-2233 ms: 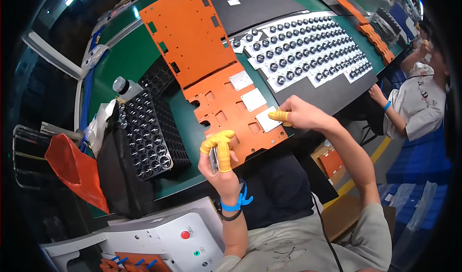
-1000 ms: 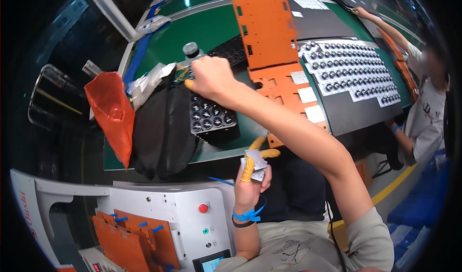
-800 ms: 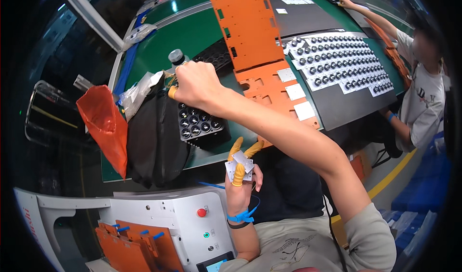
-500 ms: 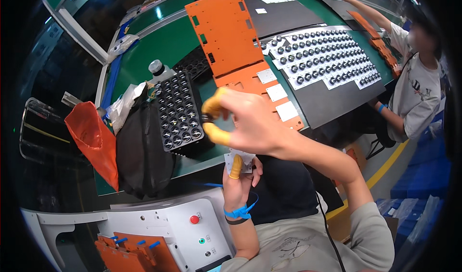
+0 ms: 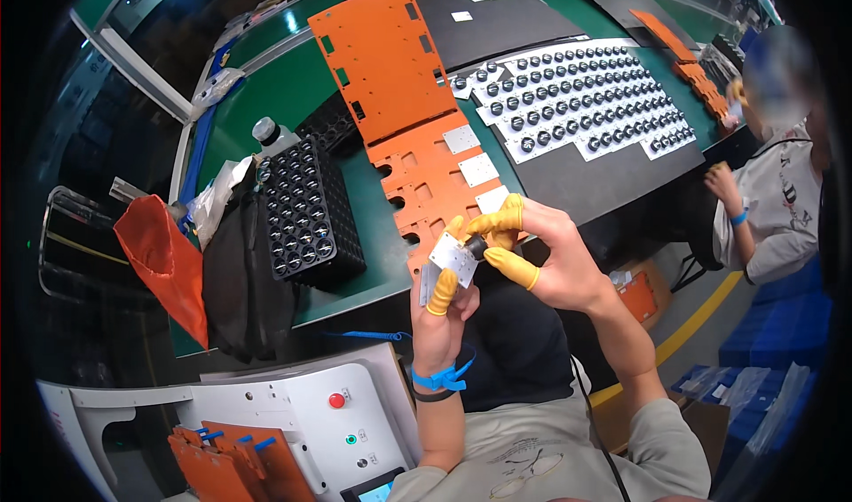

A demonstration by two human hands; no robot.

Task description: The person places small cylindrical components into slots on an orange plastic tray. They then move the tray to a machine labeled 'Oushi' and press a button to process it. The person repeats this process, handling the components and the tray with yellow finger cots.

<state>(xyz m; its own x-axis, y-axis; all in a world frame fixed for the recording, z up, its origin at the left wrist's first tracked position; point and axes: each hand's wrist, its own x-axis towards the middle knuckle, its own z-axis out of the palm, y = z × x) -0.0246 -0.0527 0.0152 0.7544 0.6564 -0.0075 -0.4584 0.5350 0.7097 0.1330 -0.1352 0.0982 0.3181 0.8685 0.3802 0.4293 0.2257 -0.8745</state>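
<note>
Black part (image 5: 477,247) — partly hidden between hands (image 5: 568,267).

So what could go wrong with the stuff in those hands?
The small black cylinder might slip, since the right hand pinches it between yellow-covered fingers. The white square plates in the left hand could slide apart, because they overlap unevenly.

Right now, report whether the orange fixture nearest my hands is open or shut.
The orange fixture is open: its perforated panel is spread back from the recessed panel, leaving three white plates exposed.
</note>
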